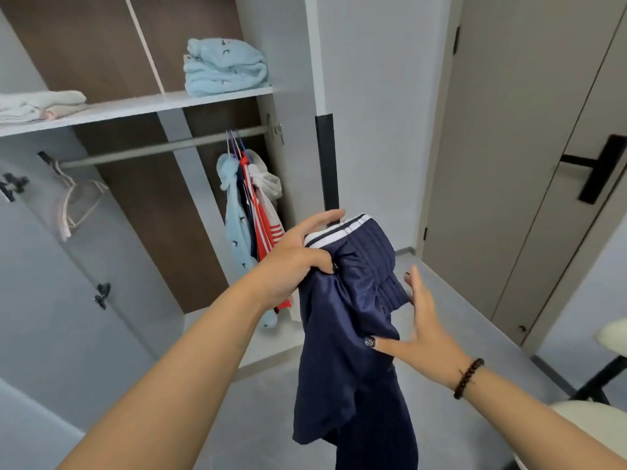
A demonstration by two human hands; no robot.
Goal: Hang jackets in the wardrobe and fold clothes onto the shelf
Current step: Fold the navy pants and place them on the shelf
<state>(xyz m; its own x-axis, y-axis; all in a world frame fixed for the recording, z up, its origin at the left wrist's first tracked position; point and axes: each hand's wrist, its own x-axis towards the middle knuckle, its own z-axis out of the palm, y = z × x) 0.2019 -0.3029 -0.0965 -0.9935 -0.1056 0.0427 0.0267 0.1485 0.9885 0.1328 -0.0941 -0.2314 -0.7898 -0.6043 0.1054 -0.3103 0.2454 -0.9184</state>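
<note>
Navy garment (342, 337) is held mid-air before the open wardrobe (210, 205), gripped near its white-striped waistband by the left hand (298, 262). Right hand (420, 330) fingers are spread flat against it. Hung clothes (251, 212) are bunched on the rail (163, 147); folded blue pile (224, 67) is on the shelf (135, 108). No legible writing.

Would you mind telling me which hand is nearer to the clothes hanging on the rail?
Left. The left hand grips the navy garment just right of the hanging clothes; the right hand lies flat against the garment's far side.

folded clothes (225, 67) on shelf (135, 108), jackets (252, 212) below
</note>
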